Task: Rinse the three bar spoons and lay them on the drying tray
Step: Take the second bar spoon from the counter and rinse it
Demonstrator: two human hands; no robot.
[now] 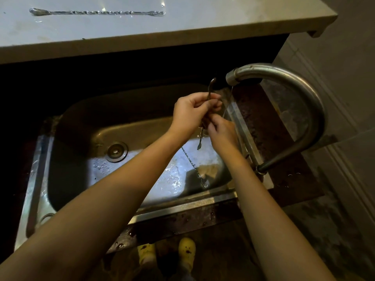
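Left hand and right hand both pinch one twisted steel bar spoon beneath the curved metal tap. Another spoon lies in the steel sink; a third spoon rests on the pale counter.

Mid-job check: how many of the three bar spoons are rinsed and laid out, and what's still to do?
One bar spoon already lies on the grey surface above the sink. A second spoon is in hand, held by the left hand and right hand beside the faucet stream. A third spoon waits in the basin, still to do.
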